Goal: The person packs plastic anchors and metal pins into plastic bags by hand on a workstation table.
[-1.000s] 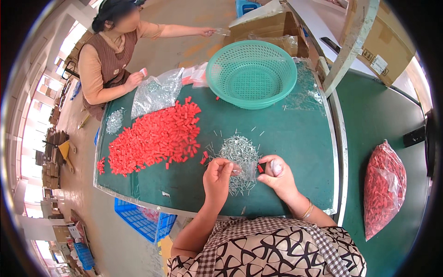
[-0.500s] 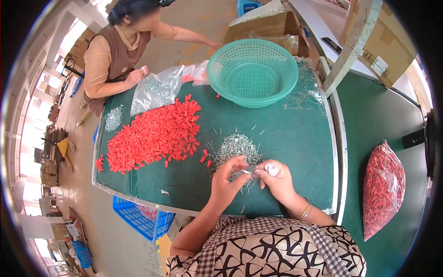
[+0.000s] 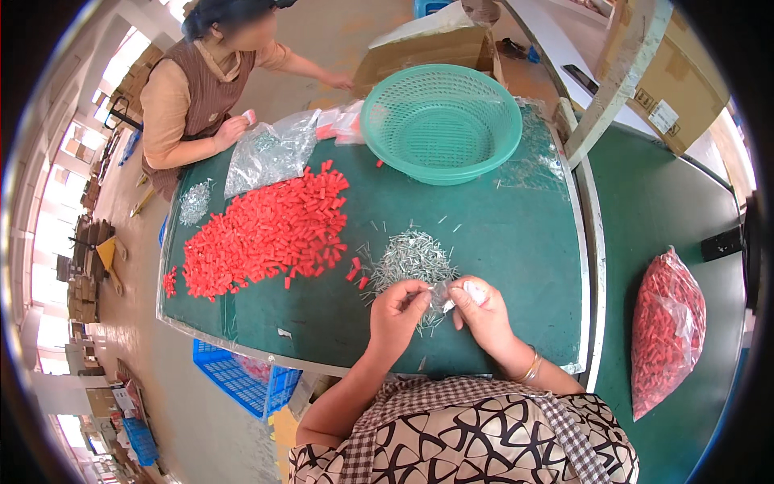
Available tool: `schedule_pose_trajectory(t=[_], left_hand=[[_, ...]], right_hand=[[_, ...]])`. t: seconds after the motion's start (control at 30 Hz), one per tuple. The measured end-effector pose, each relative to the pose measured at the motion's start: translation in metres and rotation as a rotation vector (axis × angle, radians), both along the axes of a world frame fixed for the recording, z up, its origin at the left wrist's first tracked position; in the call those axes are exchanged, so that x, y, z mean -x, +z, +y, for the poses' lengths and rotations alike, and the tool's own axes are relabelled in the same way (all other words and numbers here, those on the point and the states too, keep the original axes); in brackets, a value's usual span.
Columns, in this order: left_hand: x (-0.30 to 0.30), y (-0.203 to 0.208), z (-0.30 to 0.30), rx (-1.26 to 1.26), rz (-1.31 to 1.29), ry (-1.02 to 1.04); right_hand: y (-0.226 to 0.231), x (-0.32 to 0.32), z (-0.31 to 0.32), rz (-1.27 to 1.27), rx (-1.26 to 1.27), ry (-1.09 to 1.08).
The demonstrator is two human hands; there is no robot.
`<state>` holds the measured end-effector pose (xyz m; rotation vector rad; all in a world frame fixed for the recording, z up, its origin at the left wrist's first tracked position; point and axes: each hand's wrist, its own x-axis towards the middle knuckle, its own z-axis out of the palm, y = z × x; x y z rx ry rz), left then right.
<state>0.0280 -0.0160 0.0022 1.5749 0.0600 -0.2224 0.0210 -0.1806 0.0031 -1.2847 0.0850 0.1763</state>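
Between my two hands stretches a piece of clear plastic film [image 3: 439, 292], perhaps a small bag. My left hand [image 3: 395, 323] pinches its left side between thumb and forefinger. The fingertips of my right hand [image 3: 485, 323] close on the other side, and a crumpled white piece [image 3: 476, 292] shows at those fingers; its kind is unclear. Just beyond my hands, and partly hidden by them, lies a pile of thin silvery nails or pins [image 3: 414, 260]. A large heap of small red plastic sleeves [image 3: 262, 230] spreads to the left, with a few loose ones near the pile.
A green plastic basket [image 3: 442, 169] stands at the far side of the green table [image 3: 516, 242]. A clear bag of metal pieces [image 3: 274, 153] lies near a co-worker [image 3: 210, 97]. Right, beyond a raised edge, sits a bag of red pieces [image 3: 667, 335]. A blue crate [image 3: 242, 379] stands below left.
My left fingers have closed in, and the clear film now spans both hands. The co-worker's outstretched arm and the cardboard box beyond the basket have moved left.
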Motion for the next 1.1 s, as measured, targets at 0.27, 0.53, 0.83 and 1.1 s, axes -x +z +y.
schedule_pose_trajectory(t=[0.27,0.53,0.83,1.1], left_hand=[[-0.003,0.011,0.002,0.174,0.078,-0.096],[-0.005,0.005,0.007,0.075,0.084,-0.080],[-0.009,0.017,-0.001,-0.684,-0.775,0.157],[0.009,0.019,-0.004,-0.340,-0.279,-0.015]], right_hand=[[-0.010,-0.001,-0.008,-0.081,0.068,0.101],[0.006,-0.003,-0.012,0.294,-0.211,0.199],[0.012,-0.002,-0.008,0.100,0.230,0.110],[0.011,0.002,0.000,-0.381,0.633,-0.018]])
